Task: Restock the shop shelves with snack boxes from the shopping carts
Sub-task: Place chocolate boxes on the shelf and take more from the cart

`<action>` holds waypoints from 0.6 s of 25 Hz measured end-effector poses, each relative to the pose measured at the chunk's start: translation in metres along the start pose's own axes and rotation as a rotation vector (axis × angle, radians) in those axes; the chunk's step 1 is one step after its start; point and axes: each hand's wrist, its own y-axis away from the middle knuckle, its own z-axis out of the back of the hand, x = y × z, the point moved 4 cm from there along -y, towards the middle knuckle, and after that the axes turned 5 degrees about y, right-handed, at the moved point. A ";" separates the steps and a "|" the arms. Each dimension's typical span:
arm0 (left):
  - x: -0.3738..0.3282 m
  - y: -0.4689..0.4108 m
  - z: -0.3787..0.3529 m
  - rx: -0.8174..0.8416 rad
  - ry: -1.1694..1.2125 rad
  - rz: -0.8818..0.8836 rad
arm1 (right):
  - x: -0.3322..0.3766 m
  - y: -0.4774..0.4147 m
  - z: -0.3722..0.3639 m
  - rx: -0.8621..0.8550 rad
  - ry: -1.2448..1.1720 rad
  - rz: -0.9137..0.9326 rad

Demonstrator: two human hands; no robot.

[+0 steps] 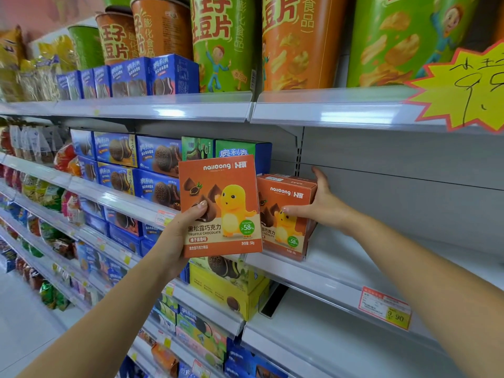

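My left hand grips a flat orange snack box, held upright just in front of the shelf, with my thumb across its face and my fingers curled behind. The face shows a round yellow cartoon creature beside brown chocolate pieces. White letters at the top read "nailoong". Lower down it reads "黑松露巧克力" and "TRUFFLE CHOCOLATE". A green badge says "58" and a corner says "50g".

My right hand clasps a second box of the same design. It stands on the shelf near its front edge, my thumb on the front and my fingers wrapped round its right side.

Blue cookie boxes are stacked two high at the left end of the shelf, with a green box next to them. On the shelf's front rail, far right, a red and yellow price tag reads "9.90". Above the shelf stand tall green and orange chip tubs with large Chinese writing. A yellow star sign hangs above the shelf's right end; its handwriting is unreadable.
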 end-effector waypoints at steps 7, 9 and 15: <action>0.004 0.005 -0.026 0.080 -0.092 0.042 | 0.028 0.069 0.008 -0.403 0.038 0.214; 0.008 0.009 -0.037 0.074 -0.073 0.058 | 0.038 0.099 0.001 -0.403 -0.090 0.255; 0.025 0.017 -0.076 0.056 -0.131 0.186 | 0.019 0.131 -0.009 -0.300 -0.208 0.080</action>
